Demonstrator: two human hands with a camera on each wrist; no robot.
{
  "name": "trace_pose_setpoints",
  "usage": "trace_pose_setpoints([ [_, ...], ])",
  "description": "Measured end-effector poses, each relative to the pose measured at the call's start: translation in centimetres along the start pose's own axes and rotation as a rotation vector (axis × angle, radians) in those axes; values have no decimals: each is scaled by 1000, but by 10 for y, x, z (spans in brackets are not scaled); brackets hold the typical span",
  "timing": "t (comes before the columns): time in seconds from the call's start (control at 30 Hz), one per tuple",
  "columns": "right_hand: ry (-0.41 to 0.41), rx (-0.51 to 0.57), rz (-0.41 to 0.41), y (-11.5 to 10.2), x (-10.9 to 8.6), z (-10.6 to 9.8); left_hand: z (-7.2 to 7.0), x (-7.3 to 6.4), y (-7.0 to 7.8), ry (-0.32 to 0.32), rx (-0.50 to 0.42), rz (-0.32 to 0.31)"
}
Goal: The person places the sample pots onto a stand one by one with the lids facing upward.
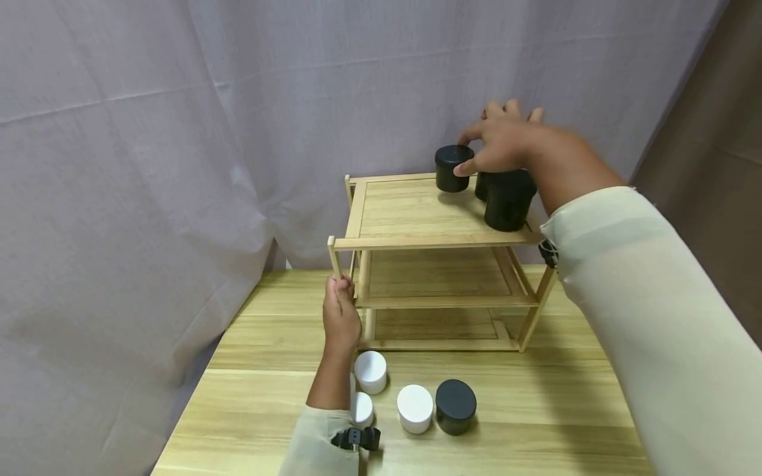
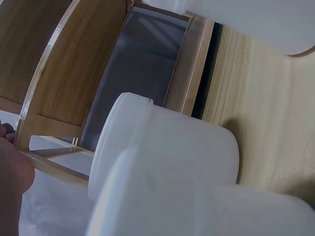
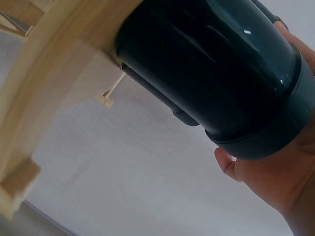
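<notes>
My right hand (image 1: 505, 144) is over the top of a bamboo three-tier shelf (image 1: 395, 208), pinching a small black lidded jar (image 1: 451, 173) between thumb and finger. That jar is close over the top board, its shadow just beneath. Beneath my right hand stand a larger black jar (image 1: 508, 206) at the board's front right and another black jar (image 1: 481, 188), mostly hidden behind it. In the right wrist view the larger black jar (image 3: 211, 73) covers much of my hand (image 3: 270, 179). Lower down, my left hand (image 1: 342, 314) grips the shelf's front left leg.
On the wooden table (image 1: 256, 390) before the shelf stand a white jar (image 1: 415, 408), a black jar (image 1: 456, 406) and further white jars (image 1: 370, 372) beside my left forearm, partly covered by it. A grey curtain (image 1: 286, 112) hangs close behind the shelf.
</notes>
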State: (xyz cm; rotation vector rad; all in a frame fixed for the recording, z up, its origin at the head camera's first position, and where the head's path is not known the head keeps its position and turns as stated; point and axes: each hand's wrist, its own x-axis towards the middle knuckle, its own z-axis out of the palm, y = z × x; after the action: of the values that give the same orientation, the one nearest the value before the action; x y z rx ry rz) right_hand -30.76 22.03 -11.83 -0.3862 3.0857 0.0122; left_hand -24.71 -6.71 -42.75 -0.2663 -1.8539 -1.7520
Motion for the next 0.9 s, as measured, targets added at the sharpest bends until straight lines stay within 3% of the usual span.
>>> trace_pose_setpoints([
  [0.2, -15, -31, 29, -2, 1, 4, 1, -4, -1, 1, -1, -27],
  [0.47, -39, -42, 61, -2, 3, 4, 2, -1, -3, 0, -6, 14],
  [0.9, -74, -17, 66, 1, 5, 9, 4, -3, -1, 0, -26, 8],
])
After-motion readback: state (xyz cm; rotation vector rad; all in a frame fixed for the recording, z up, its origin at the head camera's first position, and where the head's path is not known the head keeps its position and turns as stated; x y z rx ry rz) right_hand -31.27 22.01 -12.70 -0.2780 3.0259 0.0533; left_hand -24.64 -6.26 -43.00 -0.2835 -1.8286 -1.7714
